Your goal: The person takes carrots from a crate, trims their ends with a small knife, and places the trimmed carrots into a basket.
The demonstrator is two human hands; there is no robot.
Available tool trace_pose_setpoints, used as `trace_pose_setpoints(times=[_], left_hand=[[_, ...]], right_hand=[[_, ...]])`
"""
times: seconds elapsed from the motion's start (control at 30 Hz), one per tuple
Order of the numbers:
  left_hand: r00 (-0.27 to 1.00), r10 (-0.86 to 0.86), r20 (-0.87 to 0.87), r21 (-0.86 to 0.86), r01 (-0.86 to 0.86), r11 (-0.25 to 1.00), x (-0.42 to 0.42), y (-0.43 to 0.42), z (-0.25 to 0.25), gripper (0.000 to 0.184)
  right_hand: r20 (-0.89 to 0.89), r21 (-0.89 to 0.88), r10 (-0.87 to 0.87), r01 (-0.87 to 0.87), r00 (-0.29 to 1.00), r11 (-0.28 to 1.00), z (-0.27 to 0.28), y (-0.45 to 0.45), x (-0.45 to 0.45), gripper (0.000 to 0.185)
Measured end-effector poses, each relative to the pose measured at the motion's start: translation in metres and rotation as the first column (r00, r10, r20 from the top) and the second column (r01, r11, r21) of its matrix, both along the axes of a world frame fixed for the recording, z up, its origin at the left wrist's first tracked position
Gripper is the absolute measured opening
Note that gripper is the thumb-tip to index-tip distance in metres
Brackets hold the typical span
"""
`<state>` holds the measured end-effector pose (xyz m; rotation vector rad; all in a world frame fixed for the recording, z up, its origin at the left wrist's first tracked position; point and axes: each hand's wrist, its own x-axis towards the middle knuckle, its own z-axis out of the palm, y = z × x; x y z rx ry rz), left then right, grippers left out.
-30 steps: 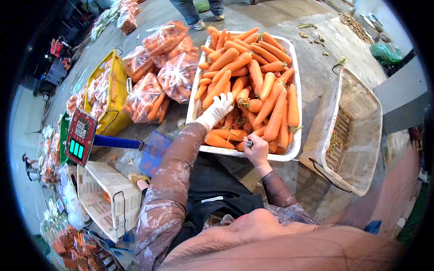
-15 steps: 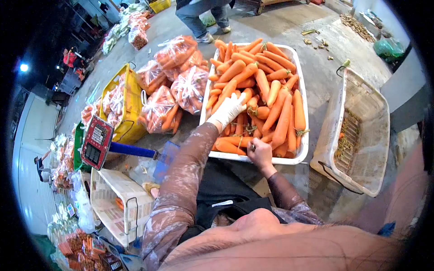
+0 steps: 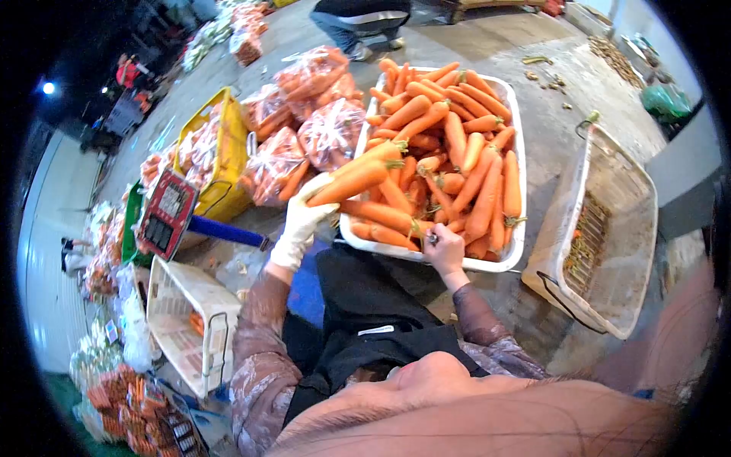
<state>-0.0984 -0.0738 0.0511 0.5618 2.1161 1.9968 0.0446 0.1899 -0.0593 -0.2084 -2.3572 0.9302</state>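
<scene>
My left hand (image 3: 295,225), in a white glove, is wrapped round the ends of two or more carrots (image 3: 352,181). Their green-tipped ends point to the upper right, over the left side of a white tray (image 3: 520,145) heaped with loose carrots (image 3: 476,186). Bare and closed, my right hand (image 3: 446,248) rests at the tray's near rim. A small dark object with a shiny end (image 3: 433,238) pokes out of its fist; its kind I cannot make out. Just beyond that fist lies the green-tipped end of another carrot (image 3: 384,216).
Bagged carrots (image 3: 333,133) lie left of the tray, beside a yellow crate (image 3: 237,164). A red-faced scale display (image 3: 169,212) stands on a blue post. Pale crates (image 3: 647,206) flank me, right and lower left. Another person (image 3: 358,27) crouches beyond the tray.
My left hand has drawn back left out of the heap, bringing carrots with it. My right hand has barely moved. The person beyond the tray has gone from standing to crouching.
</scene>
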Motion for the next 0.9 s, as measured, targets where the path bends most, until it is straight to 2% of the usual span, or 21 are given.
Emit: trace_pose_setpoints(times=[0.03,0.1,0.17,0.2,0.23,0.3,0.37,0.43,0.47,0.5,0.53,0.57,0.6,0.63,0.7,0.77,0.8,0.83,0.87,0.9], left_hand=[[0.955,0.026,0.297,0.144,-0.071,0.987,0.024,-0.021,0.004,0.057],[0.887,0.074,0.455,0.32,-0.241,0.916,0.062,-0.064,-0.024,0.062],[0.846,0.115,0.521,0.54,-0.431,0.723,0.104,-0.088,-0.058,0.059],[0.791,0.12,0.6,0.56,-0.523,0.643,0.123,-0.108,-0.08,0.052],[0.787,0.002,0.617,0.677,-0.532,0.508,0.14,-0.126,-0.105,0.044],[0.727,-0.003,0.686,0.687,-0.647,0.331,0.166,-0.134,-0.125,0.041],[0.739,0.067,0.671,0.68,-0.649,0.342,0.184,-0.118,-0.098,0.036],[0.692,0.057,0.719,0.637,-0.69,0.344,0.185,-0.121,-0.119,0.037],[0.69,0.044,0.723,0.639,-0.691,0.338,0.183,-0.115,-0.128,0.037],[0.652,0.116,0.75,0.599,-0.742,0.301,0.178,-0.101,-0.128,0.037],[0.61,0.182,0.772,0.559,-0.786,0.265,0.171,-0.085,-0.122,0.037],[0.615,0.157,0.773,0.563,-0.779,0.277,0.163,-0.07,-0.115,0.037],[0.606,0.302,0.736,0.506,-0.789,0.349,0.155,-0.052,-0.097,0.039],[0.596,0.438,0.673,0.439,-0.799,0.411,0.148,-0.038,-0.08,0.041],[0.56,0.566,0.605,0.315,-0.821,0.476,0.137,-0.026,-0.067,0.046],[0.579,0.665,0.472,0.195,-0.804,0.562,0.127,-0.012,-0.066,0.042],[0.589,0.654,0.475,0.194,-0.795,0.575,0.121,-0.008,-0.075,0.042],[0.612,0.696,0.376,0.141,-0.78,0.61,0.117,-0.006,-0.089,0.04],[0.631,0.727,0.27,0.084,-0.768,0.635,0.113,-0.006,-0.103,0.038],[0.636,0.723,0.27,0.078,-0.763,0.642,0.114,-0.006,-0.099,0.038]], right_hand=[[0.009,0.019,0.01,-0.011,1.0,1.0,-0.002,0.001,0.0,0.017],[0.043,0.064,-0.01,0.008,0.999,0.998,-0.001,0.001,0.0,0.017],[-0.018,0.026,0.0,0.001,1.0,1.0,-0.006,0.0,-0.003,0.019],[-0.002,0.049,-0.011,0.011,1.0,0.999,-0.011,0.001,-0.004,0.019],[-0.009,0.025,0.008,-0.007,1.0,1.0,-0.008,0.001,-0.003,0.018],[0.026,-0.065,0.028,-0.026,0.999,0.998,-0.011,0.003,-0.004,0.017],[0.057,-0.069,0.033,-0.029,0.998,0.997,-0.008,0.002,-0.005,0.017],[0.088,-0.071,0.009,-0.003,0.996,0.997,-0.002,-0.001,-0.002,0.018],[-0.007,-0.102,0.026,-0.027,1.0,0.994,0.0,-0.009,-0.001,0.018],[-0.104,-0.132,0.033,-0.047,0.994,0.99,0.003,-0.017,0.002,0.017],[-0.084,-0.109,0.057,-0.066,0.995,0.992,0.014,-0.023,0.009,0.016],[-0.095,-0.11,0.059,-0.069,0.994,0.992,0.026,-0.03,0.018,0.017],[-0.08,-0.124,0.061,-0.071,0.995,0.99,0.03,-0.036,0.025,0.017],[-0.003,-0.193,0.077,-0.076,0.997,0.978,0.035,-0.04,0.032,0.018],[0.158,-0.24,0.121,-0.08,0.98,0.967,0.038,-0.043,0.042,0.019],[0.318,-0.249,0.164,-0.085,0.934,0.965,0.03,-0.042,0.047,0.021],[0.398,-0.281,0.215,-0.105,0.892,0.954,0.025,-0.039,0.047,0.025],[0.467,-0.349,0.27,-0.105,0.842,0.931,0.026,-0.037,0.046,0.028],[0.484,-0.329,0.275,-0.118,0.831,0.937,0.024,-0.036,0.045,0.029],[0.5,-0.312,0.282,-0.133,0.819,0.941,0.021,-0.035,0.045,0.031]])
